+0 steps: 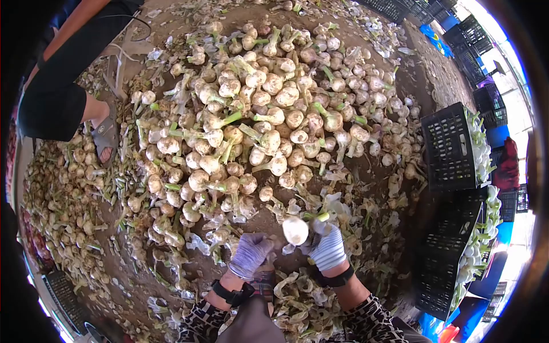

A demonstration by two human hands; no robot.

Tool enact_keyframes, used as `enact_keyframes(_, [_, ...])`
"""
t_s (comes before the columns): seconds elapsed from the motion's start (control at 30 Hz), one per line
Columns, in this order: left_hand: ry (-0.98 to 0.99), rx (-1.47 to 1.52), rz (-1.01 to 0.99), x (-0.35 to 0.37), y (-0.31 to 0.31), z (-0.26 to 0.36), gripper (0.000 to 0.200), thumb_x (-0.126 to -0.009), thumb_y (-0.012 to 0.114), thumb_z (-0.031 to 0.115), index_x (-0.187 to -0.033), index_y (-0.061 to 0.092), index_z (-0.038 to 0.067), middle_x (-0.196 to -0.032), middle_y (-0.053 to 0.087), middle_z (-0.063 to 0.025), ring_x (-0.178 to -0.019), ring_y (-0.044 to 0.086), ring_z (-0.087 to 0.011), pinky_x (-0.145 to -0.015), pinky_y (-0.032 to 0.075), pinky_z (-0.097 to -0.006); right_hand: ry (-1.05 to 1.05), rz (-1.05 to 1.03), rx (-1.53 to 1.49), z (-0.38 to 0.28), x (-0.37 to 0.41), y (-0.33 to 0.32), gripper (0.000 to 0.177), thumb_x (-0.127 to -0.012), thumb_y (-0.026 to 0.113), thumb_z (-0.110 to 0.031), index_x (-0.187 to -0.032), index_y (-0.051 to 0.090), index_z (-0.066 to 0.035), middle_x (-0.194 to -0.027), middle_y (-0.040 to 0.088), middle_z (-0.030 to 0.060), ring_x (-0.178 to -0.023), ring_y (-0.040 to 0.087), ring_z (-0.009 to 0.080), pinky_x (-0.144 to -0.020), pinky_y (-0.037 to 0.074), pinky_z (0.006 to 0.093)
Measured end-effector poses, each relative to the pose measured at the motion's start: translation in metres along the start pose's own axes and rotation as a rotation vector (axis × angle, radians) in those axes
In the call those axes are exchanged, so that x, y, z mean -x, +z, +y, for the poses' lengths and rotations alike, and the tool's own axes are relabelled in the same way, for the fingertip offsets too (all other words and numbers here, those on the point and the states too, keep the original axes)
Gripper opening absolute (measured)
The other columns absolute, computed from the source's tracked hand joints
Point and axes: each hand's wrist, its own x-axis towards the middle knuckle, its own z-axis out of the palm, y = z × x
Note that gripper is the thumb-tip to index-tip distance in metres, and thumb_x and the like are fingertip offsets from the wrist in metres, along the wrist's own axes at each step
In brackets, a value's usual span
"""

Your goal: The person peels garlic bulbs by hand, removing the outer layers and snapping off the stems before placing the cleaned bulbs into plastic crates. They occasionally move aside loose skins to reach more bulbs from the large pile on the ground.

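Observation:
A peeled white garlic bulb [295, 231] with a short green stem is in front of me, low in the middle of the head view. My right hand [327, 247], in a white-and-grey striped glove, is closed around the stem side of this bulb. Just left of it, my left hand [251, 255], in a purplish glove, has its fingers curled together. Whatever those fingers hold, if anything, is hidden. Beyond both hands rises a large heap of unpeeled garlic bulbs [269, 111], dirty and with cut green stems.
Loose garlic skins [303, 294] litter the soil around my legs. Black crates [449, 146] filled with white garlic stand on the right. At upper left, another person's sandalled foot [105, 134] rests beside the heap. More bulbs [63, 194] spread along the left.

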Motion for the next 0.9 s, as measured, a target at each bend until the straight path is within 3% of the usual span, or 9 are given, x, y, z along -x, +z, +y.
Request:
enact_keyframes(0.03, [-0.102,-0.072,0.129,-0.002,-0.003,-0.004,0.015,-0.084,0.059,0.013,-0.080,0.067,0.000,-0.063,0.058,0.0022,-0.052,0.047,-0.0037,-0.047,0.036,-0.0194,0.000,-0.028,-0.088,0.003,-0.010,-0.012,0.029,-0.086,0.052,-0.025,-0.095,0.059,0.002,-0.068,0.060,0.0114,-0.054,0.059,0.0242,-0.051,0.053,0.0447])
enact_keyframes(0.1, [-0.201,-0.150,0.249,-0.002,-0.006,-0.005,0.016,-0.084,0.060,0.014,-0.080,0.067,0.001,-0.061,0.058,0.0024,-0.050,0.046,-0.0033,-0.045,0.034,-0.0191,-0.050,-0.011,-0.165,-0.003,-0.005,-0.009,0.018,-0.082,0.061,-0.016,-0.094,0.059,-0.003,-0.075,0.064,0.0078,-0.054,0.061,0.0204,-0.042,0.048,0.0273])
enact_keyframes(0.33, [0.213,0.039,0.104,-0.004,0.005,-0.021,0.029,-0.081,0.064,0.027,-0.079,0.065,-0.002,-0.068,0.062,-0.0036,-0.059,0.055,-0.0072,-0.055,0.042,-0.0197,-0.353,0.072,0.491,0.002,0.006,0.004,0.009,-0.080,0.064,-0.009,-0.085,0.064,-0.001,-0.072,0.063,0.0034,-0.053,0.056,0.0095,-0.044,0.043,0.0235])
enact_keyframes(0.5, [-0.041,0.081,0.065,-0.001,0.012,0.013,0.019,-0.080,0.063,0.019,-0.078,0.067,0.000,-0.063,0.061,-0.0006,-0.053,0.053,-0.0065,-0.048,0.040,-0.0202,-0.559,-0.025,0.683,0.014,-0.001,-0.009,0.010,-0.080,0.063,-0.008,-0.087,0.064,-0.002,-0.069,0.062,0.0027,-0.050,0.054,0.0094,-0.044,0.043,0.0228])
enact_keyframes(0.63, [0.110,-0.192,0.118,-0.006,0.008,-0.006,0.018,-0.079,0.062,0.018,-0.073,0.065,0.001,-0.056,0.057,-0.0006,-0.048,0.052,-0.0097,-0.045,0.039,-0.0247,-0.223,0.082,0.243,0.016,-0.005,-0.014,0.012,-0.081,0.058,-0.007,-0.090,0.061,-0.001,-0.061,0.056,0.0044,-0.044,0.052,0.0142,-0.039,0.043,0.0297])
enact_keyframes(0.7, [0.231,-0.385,0.202,-0.007,0.003,-0.012,0.019,-0.077,0.063,0.021,-0.071,0.064,0.002,-0.053,0.057,-0.0031,-0.046,0.053,-0.0137,-0.044,0.040,-0.0278,-0.060,0.101,0.128,0.031,-0.007,-0.030,0.012,-0.083,0.049,-0.003,-0.089,0.059,0.001,-0.071,0.060,0.0049,-0.057,0.058,0.0136,-0.050,0.048,0.0249])
enact_keyframes(0.77, [0.480,-1.031,0.337,-0.009,-0.005,-0.012,0.021,-0.073,0.066,0.024,-0.066,0.060,0.004,-0.056,0.055,-0.0141,-0.047,0.054,-0.0244,-0.050,0.045,-0.0348,0.061,0.121,-0.056,0.035,-0.005,-0.037,0.012,-0.083,0.055,-0.009,-0.089,0.056,0.000,-0.061,0.058,0.0071,-0.048,0.056,0.0168,-0.040,0.046,0.0282])
enact_keyframes(0.8, [0.330,-1.065,0.343,-0.016,-0.020,-0.033,0.027,-0.071,0.067,0.030,-0.064,0.058,0.006,-0.061,0.057,-0.0169,-0.050,0.054,-0.0326,-0.052,0.046,-0.0378,-0.050,0.126,0.040,0.024,0.008,-0.024,0.012,-0.083,0.056,-0.011,-0.089,0.056,0.000,-0.059,0.057,0.0072,-0.046,0.055,0.0171,-0.039,0.044,0.0278])
enact_keyframes(0.9, [-0.085,-0.681,0.245,-0.009,-0.046,-0.046,0.031,-0.070,0.072,0.035,-0.074,0.062,0.006,-0.060,0.058,-0.0110,-0.056,0.059,-0.0215,-0.057,0.048,-0.0357,-0.267,0.031,0.205,-0.003,0.023,-0.002,0.011,-0.082,0.058,-0.011,-0.085,0.060,0.000,-0.057,0.057,0.0065,-0.043,0.052,0.0151,-0.039,0.040,0.0243])
